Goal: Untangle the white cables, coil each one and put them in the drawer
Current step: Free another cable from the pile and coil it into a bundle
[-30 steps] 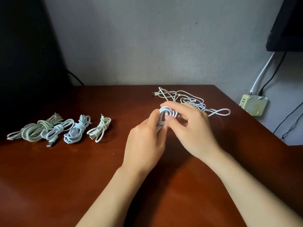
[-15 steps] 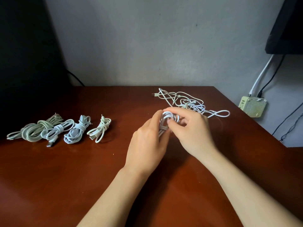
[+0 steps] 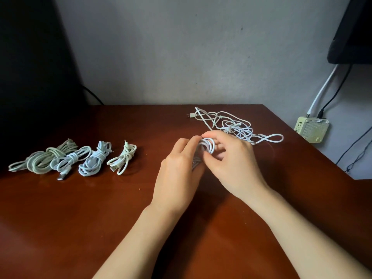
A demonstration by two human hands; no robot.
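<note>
Grip closed from both sides, left hand (image 3: 177, 174) and right hand (image 3: 231, 164) pinching a half-wound white coil (image 3: 207, 146) over the counter (image 3: 100, 218); four finished coils (image 3: 72, 158) lie at nine o'clock; a tangle (image 3: 235, 125) at one o'clock, perhaps two cables, remains; no drawer shows.

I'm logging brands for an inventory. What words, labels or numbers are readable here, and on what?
No text can be read.
Coiled cables, tangled cables, held cable: no print visible.
Beige box on the wall: any marking is too small and blurred to read.
</note>
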